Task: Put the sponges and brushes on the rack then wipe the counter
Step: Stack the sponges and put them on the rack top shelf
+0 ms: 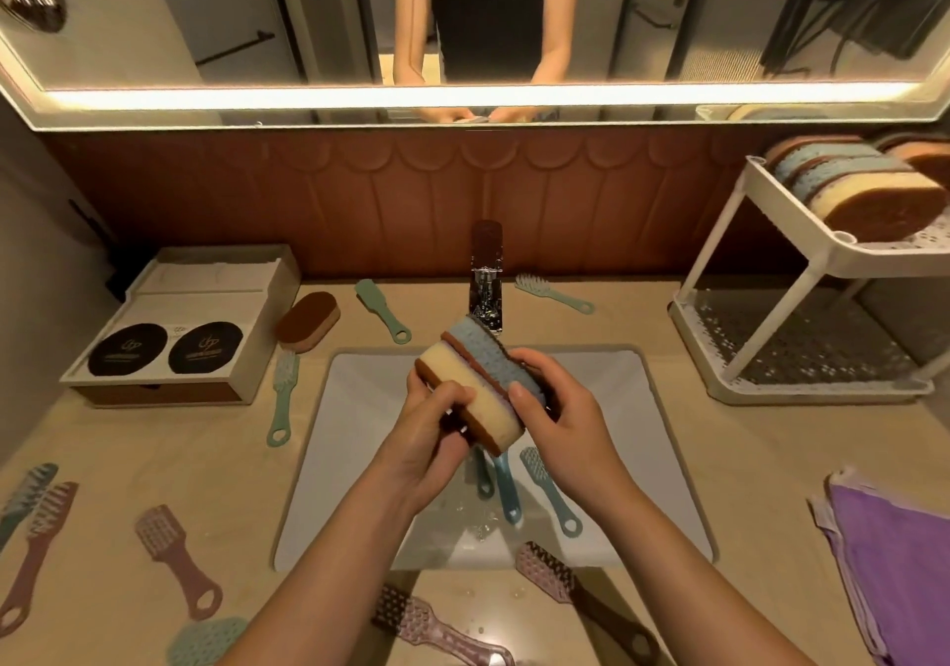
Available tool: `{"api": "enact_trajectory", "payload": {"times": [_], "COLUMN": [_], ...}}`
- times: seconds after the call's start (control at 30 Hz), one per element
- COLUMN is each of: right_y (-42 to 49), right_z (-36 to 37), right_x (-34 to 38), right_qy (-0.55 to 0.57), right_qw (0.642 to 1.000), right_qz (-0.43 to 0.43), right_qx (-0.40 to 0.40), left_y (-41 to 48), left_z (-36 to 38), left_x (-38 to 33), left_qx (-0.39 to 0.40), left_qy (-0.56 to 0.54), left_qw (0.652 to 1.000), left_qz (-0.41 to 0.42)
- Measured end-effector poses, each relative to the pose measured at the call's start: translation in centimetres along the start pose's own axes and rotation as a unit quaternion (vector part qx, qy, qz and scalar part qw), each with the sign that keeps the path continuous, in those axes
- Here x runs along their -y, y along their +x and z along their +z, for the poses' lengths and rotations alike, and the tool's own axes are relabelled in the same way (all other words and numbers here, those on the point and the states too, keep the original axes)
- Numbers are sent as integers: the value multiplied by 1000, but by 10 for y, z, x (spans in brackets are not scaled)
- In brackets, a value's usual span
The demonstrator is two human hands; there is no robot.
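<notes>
Bathroom worktop [719, 460], basin at centre. Two stacked sponges [475, 388] are pinched over it between left hand [432, 429] and right hand [560, 418]. Rack [802, 254], upper right, is part-filled; brushes [175, 557] remain scattered, wiping not yet done.

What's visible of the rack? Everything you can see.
The rack is white, plastic-looking, two-tiered, with slanted legs and perforated shelves. It stands at the counter's back right corner, by the brown wall panel. Its top shelf holds sponges on edge, blue, cream and brown; the lower shelf looks bare. Its right side is cut off by the frame. Neither hand touches it.
</notes>
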State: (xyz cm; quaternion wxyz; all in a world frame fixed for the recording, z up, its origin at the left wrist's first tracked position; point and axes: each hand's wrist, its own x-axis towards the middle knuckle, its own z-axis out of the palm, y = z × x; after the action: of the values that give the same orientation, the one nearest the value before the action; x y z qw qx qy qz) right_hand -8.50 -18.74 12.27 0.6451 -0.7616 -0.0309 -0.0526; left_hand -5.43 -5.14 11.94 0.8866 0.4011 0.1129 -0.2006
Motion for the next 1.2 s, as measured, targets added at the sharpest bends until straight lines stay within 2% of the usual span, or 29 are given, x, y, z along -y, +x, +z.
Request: {"api": "enact_trajectory", "payload": {"times": [0.07, 0.2, 0.3, 0.43, 0.63, 0.8, 0.93, 1.03, 1.2], "right_y": [0, -2, -3, -4, 12, 22, 27, 24, 20], "right_z": [1, 6, 12, 25, 37, 30, 35, 45, 49], "right_x": [-1, -7, -12, -19, -18, -16, -12, -13, -15], "right_qy": [-25, -50, 2, 69, 54, 29, 18, 17, 19], "right_qw": [1000, 998, 999, 991, 990, 990, 993, 994, 993], "right_qz": [-3, 3, 36, 106, 109, 122, 104, 90, 74], "right_qx": [18, 46, 35, 34, -74, -71, -60, -53, -91], "left_y": [6, 18, 23, 24, 26, 21, 17, 18, 14], "left_z": [-2, 1, 1, 12, 21, 19, 22, 26, 29], "left_x": [-2, -2, 2, 7, 19, 20, 18, 13, 11], "left_qx": [-13, -128, -182, -217, -222, -235, -253, -282, -297], "left_qy": [-17, 6, -1, -47, -105, -24, -52, -86, -67], "left_qw": [1000, 991, 983, 974, 969, 971, 964, 949, 940], "left_qz": [-18, -44, -7, 54, 29, 33, 57, 109, 150]}}
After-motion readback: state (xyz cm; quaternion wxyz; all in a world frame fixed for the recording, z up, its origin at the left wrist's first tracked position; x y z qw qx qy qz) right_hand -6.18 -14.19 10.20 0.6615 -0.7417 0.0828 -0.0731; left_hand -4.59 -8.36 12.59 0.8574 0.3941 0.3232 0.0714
